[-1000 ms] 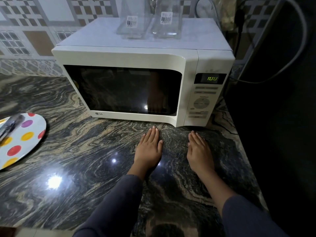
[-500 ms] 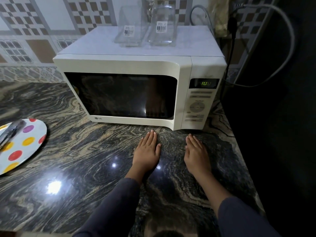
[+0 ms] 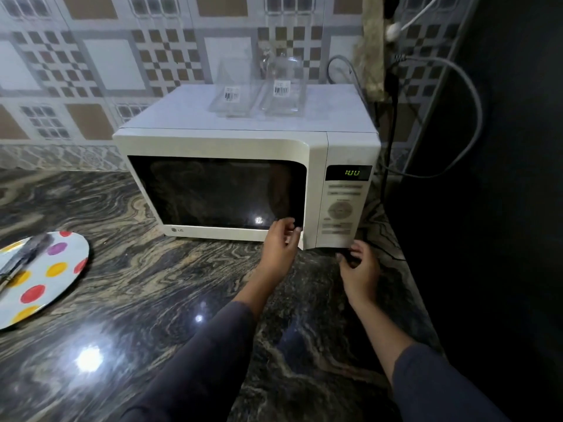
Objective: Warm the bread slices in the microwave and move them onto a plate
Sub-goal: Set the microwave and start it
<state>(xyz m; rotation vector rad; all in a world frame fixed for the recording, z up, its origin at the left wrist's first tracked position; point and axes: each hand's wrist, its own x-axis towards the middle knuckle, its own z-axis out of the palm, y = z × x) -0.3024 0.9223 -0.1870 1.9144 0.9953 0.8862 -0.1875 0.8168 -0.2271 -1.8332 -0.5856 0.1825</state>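
Observation:
A white microwave [image 3: 213,141] stands on the dark marble counter [image 3: 152,300], its door [image 3: 219,193] closed and its window dark. No bread shows through it. Green digits glow on the display [image 3: 352,172] above the control panel. My left hand [image 3: 278,243] is at the door's lower right corner, fingers and thumb curled on its edge. My right hand [image 3: 359,264] hovers below the control panel with loosely curled fingers near the microwave's bottom edge, holding nothing. A white plate [image 3: 58,269] with coloured dots lies at the left.
A dark utensil [image 3: 24,257] lies across the plate. Two clear containers [image 3: 259,89] with barcode labels stand on top of the microwave. Cables [image 3: 469,117] hang at the right beside a dark wall. A tiled wall runs behind.
Both hands have lifted off the counter, where they lay flat, and moved up to the microwave's front. The left now curls on the door's edge. The view has pulled back and tilted up.

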